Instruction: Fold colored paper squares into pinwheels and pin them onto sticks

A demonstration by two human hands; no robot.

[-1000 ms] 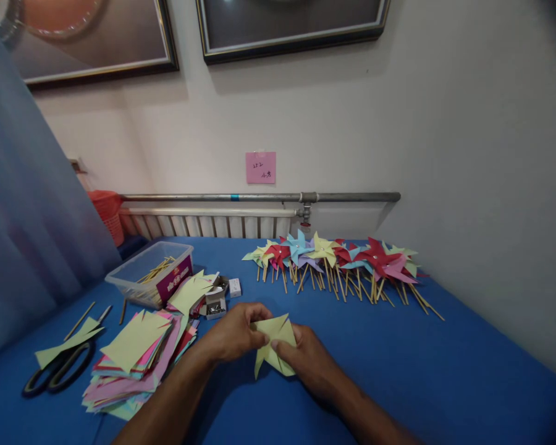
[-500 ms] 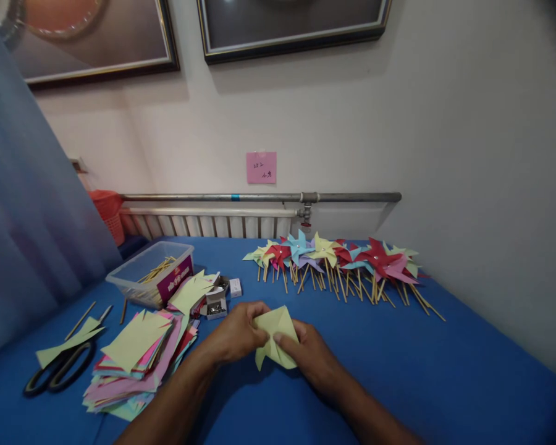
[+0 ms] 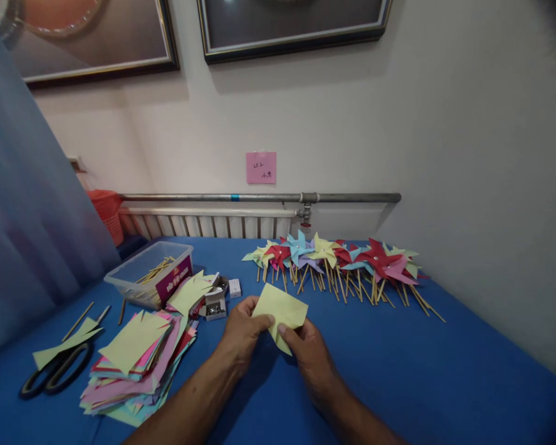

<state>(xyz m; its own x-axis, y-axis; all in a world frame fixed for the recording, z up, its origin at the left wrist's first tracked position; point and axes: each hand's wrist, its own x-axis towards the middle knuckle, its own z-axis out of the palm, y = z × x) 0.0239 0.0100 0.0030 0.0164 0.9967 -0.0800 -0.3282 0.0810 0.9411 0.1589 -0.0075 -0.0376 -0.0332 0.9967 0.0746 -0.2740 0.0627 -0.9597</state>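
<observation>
A pale yellow paper square (image 3: pixel 282 307), with one lower part curled, is held up over the blue table. My left hand (image 3: pixel 243 327) pinches its left side, thumb on the near face. On the lower right, my right hand (image 3: pixel 308 349) grips the same paper, its thumb close to the left one. The fingers behind the paper are hidden. To the left of my hands lies a stack of coloured paper (image 3: pixel 134 364), a yellow sheet with slits on top. Small boxes of metal pins (image 3: pixel 215 309) stand just beyond my left hand.
Finished pinwheels (image 3: pixel 324 250) on sticks lie in a row along the back right. A clear plastic tub (image 3: pixel 120 272) of sticks stands at the back left. Black-handled scissors (image 3: pixel 67 371) lie under a yellow paper strip (image 3: pixel 69 343). A radiator (image 3: pixel 204 224) runs behind the table (image 3: pixel 398 371).
The yellow paper has been turned in my hands and raised slightly. Its folded, curled blades faced me before; a mostly flat face shows now. Both hands keep their hold.
</observation>
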